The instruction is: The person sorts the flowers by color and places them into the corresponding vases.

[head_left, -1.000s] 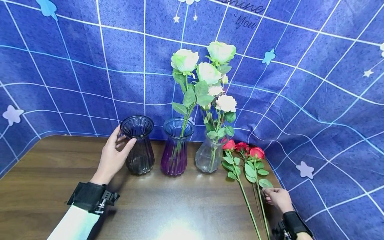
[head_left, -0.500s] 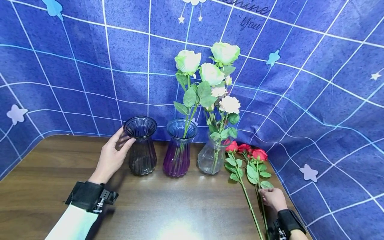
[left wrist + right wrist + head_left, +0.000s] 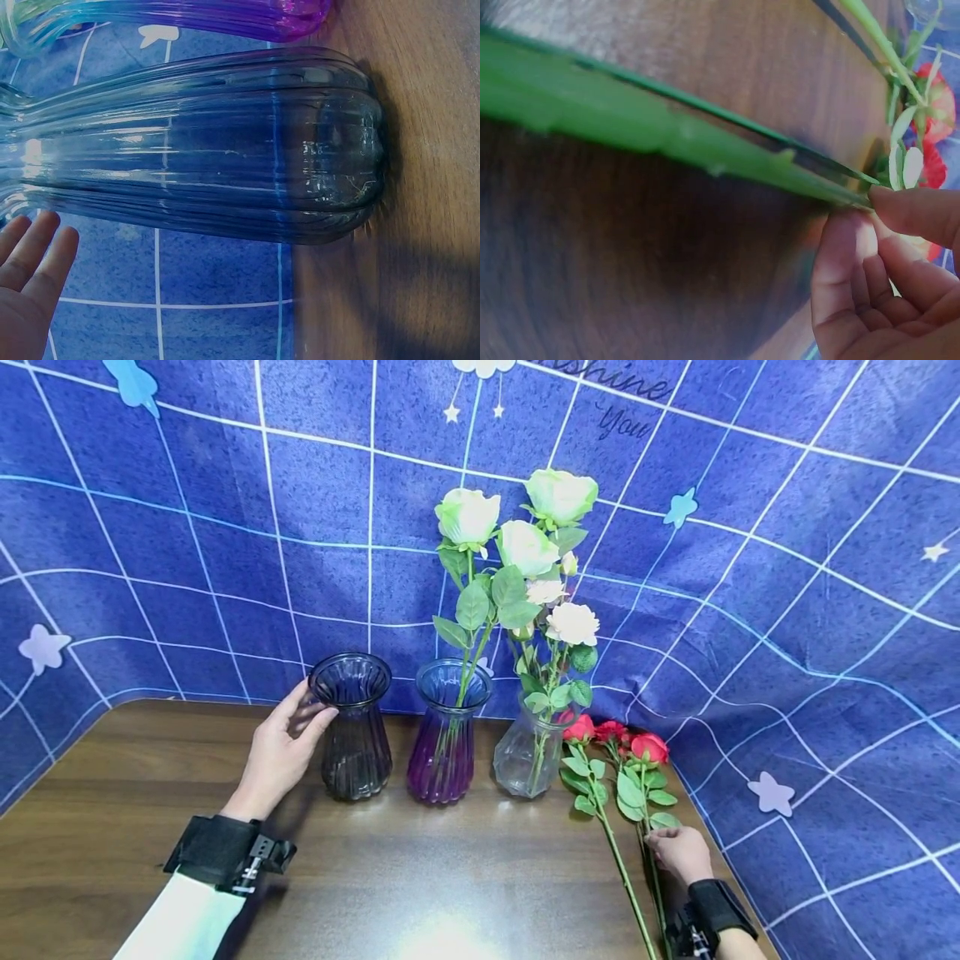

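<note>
A dark grey fluted glass vase [image 3: 357, 747] stands upright at the left of the row. My left hand [image 3: 281, 752] is at its neck, thumb in front and fingers on the left side under the flared rim. In the left wrist view the visible fingers [image 3: 52, 259] are straight, their tips against the neck. At the right, my right hand [image 3: 681, 853] pinches the green stem [image 3: 630, 124] of a red rose [image 3: 648, 748] between thumb and forefinger. That flower lies on the table, its head by the back edge. A thinner stem runs close beside the pinched one.
A blue-purple vase [image 3: 441, 760] holds a white-green rose [image 3: 468, 518]. The clear vase [image 3: 527, 756] beside it holds white blooms [image 3: 572, 624]. Another red rose [image 3: 577, 727] lies left of the right hand. A blue grid-patterned cloth [image 3: 225, 527] hangs behind the wooden table [image 3: 360, 877].
My right hand has moved slightly left onto the rose stem and now pinches it. My left hand stays at the dark vase's neck. The head view has shifted a little.
</note>
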Demonstrator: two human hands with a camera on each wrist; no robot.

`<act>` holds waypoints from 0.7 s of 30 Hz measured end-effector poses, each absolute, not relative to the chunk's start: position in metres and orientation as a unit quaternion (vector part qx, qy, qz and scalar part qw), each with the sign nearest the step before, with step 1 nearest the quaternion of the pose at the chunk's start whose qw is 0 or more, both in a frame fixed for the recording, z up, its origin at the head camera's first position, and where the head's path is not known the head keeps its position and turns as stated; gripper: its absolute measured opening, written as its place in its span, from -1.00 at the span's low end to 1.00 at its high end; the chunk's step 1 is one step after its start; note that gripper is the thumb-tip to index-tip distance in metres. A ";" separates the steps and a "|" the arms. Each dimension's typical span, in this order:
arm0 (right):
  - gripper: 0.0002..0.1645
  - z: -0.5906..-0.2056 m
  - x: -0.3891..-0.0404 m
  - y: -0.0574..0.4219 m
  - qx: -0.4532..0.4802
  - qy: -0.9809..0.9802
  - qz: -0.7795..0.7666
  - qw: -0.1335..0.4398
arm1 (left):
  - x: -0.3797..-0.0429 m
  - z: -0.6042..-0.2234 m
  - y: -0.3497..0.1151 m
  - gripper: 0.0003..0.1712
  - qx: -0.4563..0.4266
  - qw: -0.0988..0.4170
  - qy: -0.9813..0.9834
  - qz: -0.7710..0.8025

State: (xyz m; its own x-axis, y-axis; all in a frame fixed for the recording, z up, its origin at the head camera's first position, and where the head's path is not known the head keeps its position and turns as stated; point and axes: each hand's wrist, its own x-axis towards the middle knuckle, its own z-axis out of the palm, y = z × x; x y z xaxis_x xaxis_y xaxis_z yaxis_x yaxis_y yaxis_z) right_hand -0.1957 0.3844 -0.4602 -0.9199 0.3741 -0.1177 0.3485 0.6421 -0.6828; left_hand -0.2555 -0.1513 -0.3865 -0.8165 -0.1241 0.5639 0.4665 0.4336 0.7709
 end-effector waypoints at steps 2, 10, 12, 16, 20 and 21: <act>-0.68 -0.458 -0.195 0.386 -0.195 -0.910 0.366 0.022 | -0.256 -0.386 -0.151 -0.37 -0.108 0.282 -0.799 -0.520; -0.65 -0.442 -0.184 0.394 -0.198 -0.917 0.341 0.065 | -0.256 -0.385 -0.150 -0.36 -0.109 0.285 -0.795 -0.524; -0.62 -0.437 -0.181 0.394 -0.205 -0.910 0.352 0.081 | -0.256 -0.385 -0.150 -0.36 -0.111 0.286 -0.795 -0.524; -0.62 -0.424 -0.176 0.388 -0.207 -0.902 0.354 0.132 | -0.256 -0.385 -0.150 -0.36 -0.113 0.286 -0.795 -0.523; -0.68 -0.406 -0.176 0.380 -0.205 -0.902 0.332 0.182 | -0.255 -0.385 -0.150 -0.36 -0.113 0.282 -0.793 -0.528; -0.69 -0.401 -0.177 0.378 -0.203 -0.900 0.337 0.189 | -0.255 -0.386 -0.150 -0.36 -0.113 0.281 -0.793 -0.529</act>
